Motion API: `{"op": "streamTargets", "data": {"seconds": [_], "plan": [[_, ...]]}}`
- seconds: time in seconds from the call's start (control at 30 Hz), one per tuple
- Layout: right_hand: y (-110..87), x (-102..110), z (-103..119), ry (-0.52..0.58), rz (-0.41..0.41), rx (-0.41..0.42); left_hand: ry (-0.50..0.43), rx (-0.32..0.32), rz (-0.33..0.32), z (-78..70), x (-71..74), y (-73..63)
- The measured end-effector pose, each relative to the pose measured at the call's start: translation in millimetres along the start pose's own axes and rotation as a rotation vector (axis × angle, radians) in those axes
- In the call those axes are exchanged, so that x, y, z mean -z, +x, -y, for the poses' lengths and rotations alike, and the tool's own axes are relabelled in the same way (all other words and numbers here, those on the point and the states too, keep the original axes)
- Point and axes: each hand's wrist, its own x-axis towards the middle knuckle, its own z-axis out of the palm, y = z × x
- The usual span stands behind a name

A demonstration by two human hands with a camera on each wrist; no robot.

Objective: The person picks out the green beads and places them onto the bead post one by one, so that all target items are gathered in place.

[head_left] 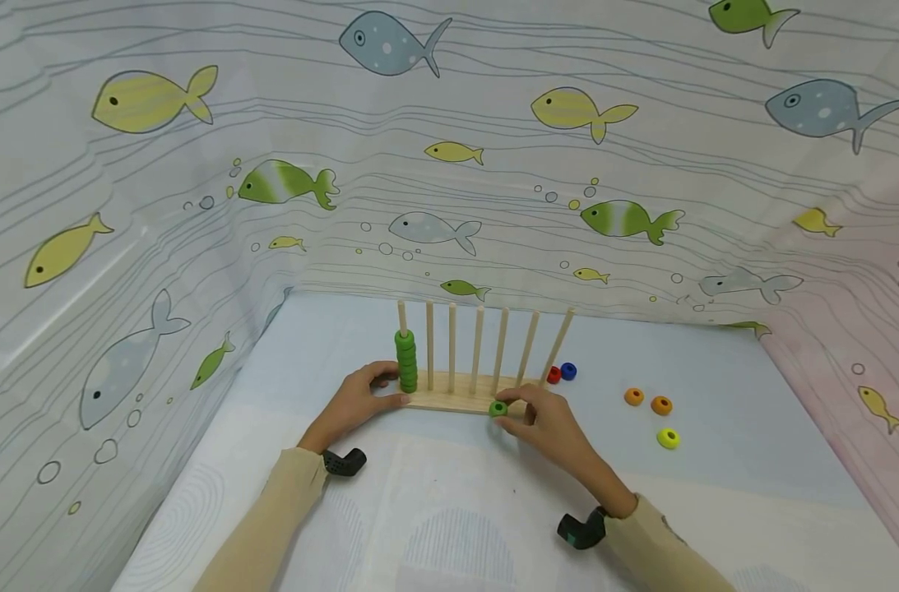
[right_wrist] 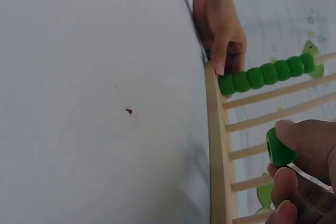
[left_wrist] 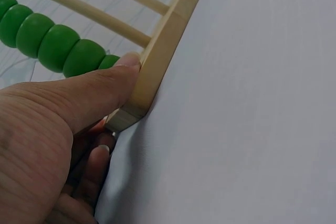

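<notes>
A wooden bead stand (head_left: pixel 449 401) with a row of upright pegs sits on the table. Its leftmost peg carries a stack of green beads (head_left: pixel 406 362), with bare wood showing above them. My left hand (head_left: pixel 354 403) grips the stand's left end, thumb on the base beside the lowest bead, other fingers behind the end. In front of the stand's right half, my right hand (head_left: pixel 551 421) pinches a single green bead (right_wrist: pixel 281 148) between thumb and fingers. That bead is off the pegs, its hole showing in the head view.
Right of the stand lie a red bead (head_left: pixel 554 376) and a blue bead (head_left: pixel 568 372) side by side. Farther right are two orange beads (head_left: pixel 661 405) and a yellow bead (head_left: pixel 668 438). A fish-patterned sheet (head_left: pixel 390 271) rises behind the table.
</notes>
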Motion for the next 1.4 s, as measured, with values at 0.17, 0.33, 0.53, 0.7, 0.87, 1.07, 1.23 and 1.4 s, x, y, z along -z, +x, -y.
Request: {"op": "streamTargets", "data": {"seconds": [0.17,0.33,0.53,0.7,0.87,1.07,1.23,1.4], "plan": [[4.5,1,3,-0.006,-0.012,0.018,0.002,0.005,-0.004,-1.1,-0.4,-0.1],[8.3,1,6,0.005,-0.001,0.028,0.005,-0.004,-0.007,-1.6,-0.9,-0.7],[11.7,0,11,0.004,0.002,0.036,0.01,-0.007,-0.009,-1.0,-1.4,-0.5],[14.6,-1,16,-0.001,-0.011,0.05,0.017,-0.006,-0.007,-0.8,-1.9,-0.2],[17.9,-1,19,-0.01,-0.013,0.037,0.019,-0.003,-0.011,-2.0,-1.4,-1.1],[23.6,-3,25,-0.011,-0.017,0.051,0.008,-0.008,-0.008,-0.2,-1.0,0.1],[28.9,-4,31,0.004,-0.008,0.081,0.002,-0.015,-0.008,0.3,-1.1,0.2],[34.3,-4,37,-0.003,-0.016,0.116,-0.014,-0.015,-0.008,-1.3,-1.0,0.4]]}}
